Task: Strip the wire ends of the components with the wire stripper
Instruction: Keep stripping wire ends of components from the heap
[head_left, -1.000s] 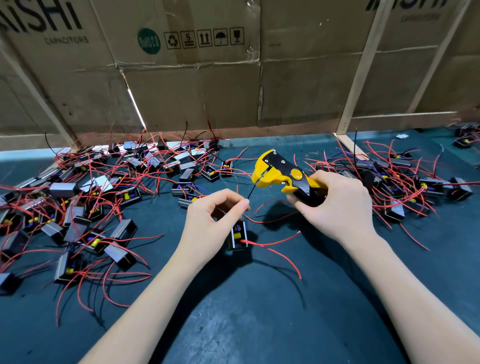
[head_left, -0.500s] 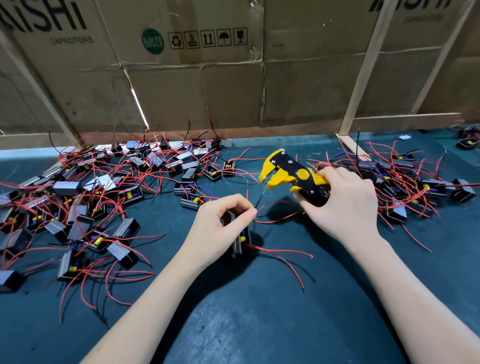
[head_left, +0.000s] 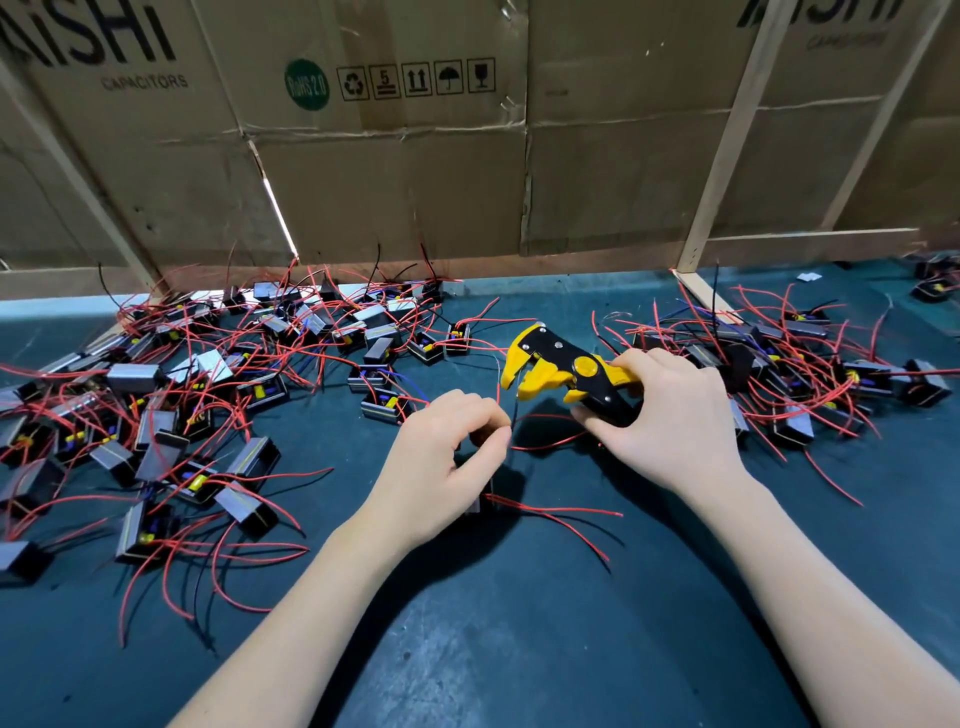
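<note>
Two hands (head_left: 441, 462) (head_left: 670, 415), stripper (head_left: 561, 371) (right).

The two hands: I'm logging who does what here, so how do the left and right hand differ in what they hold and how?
The right hand wraps its fingers round the handles of the yellow-and-black wire stripper; the left hand only pinches a thin dark wire between thumb and forefinger. The right hand sits farther from the camera than the left. Both hover above the dark mat.
</note>
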